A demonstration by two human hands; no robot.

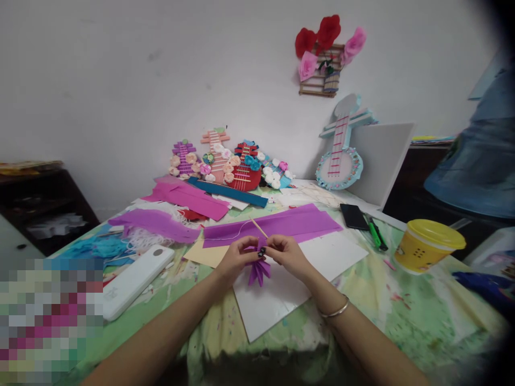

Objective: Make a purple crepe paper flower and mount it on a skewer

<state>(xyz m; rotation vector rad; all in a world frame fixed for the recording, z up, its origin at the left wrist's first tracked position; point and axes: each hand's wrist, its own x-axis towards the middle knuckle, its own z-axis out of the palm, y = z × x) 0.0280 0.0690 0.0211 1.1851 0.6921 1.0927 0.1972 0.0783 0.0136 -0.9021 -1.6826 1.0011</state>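
My left hand [237,257] and my right hand [286,255] meet over a white board [273,308], with fingers closed. Between them is a folded purple paper flower [258,272], its pointed petals spreading below my fingertips. A thin wooden stick [258,227] rises from the same spot, tilted up to the left. A white thread [237,234] curves away near the stick's top. Fingers of both hands pinch at the flower's gathered top; which fingers grip the stick is partly hidden. Behind my hands lies a long strip of purple crepe paper [306,221].
To the left lie a white power bank-like object [137,281], white yarn [148,241] and pink paper [189,198]. On the right are a yellow tub [422,252], a green cutter [374,231] and a black phone-like slab [355,216]. Decorated paper instruments [245,171] line the wall.
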